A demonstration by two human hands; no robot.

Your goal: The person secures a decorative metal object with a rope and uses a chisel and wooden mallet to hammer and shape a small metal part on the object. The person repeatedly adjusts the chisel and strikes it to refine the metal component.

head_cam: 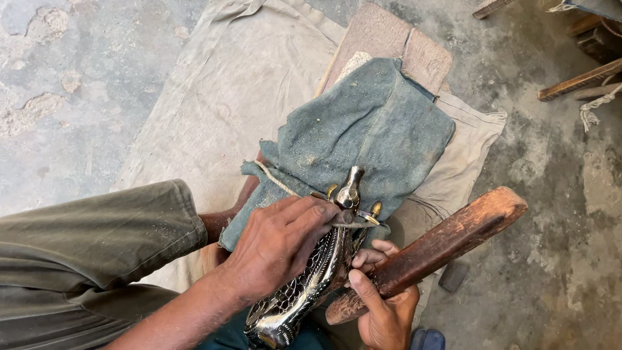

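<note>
The left hand [278,243] is pressing its fingers over the silver patterned metal piece [311,279], lying lower centre with its long axis running toward upper right; the right hand [382,304], just beside it, is gripping the wooden mallet [440,246].

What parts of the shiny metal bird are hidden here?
Head view only:
- Metal bird: its middle is covered by the left hand; its lower end is cut by the bottom edge.
- Right hand: partly behind the wooden club and cut by the bottom edge.
- Thin tool at the left hand's fingertips: too small to identify.
</note>
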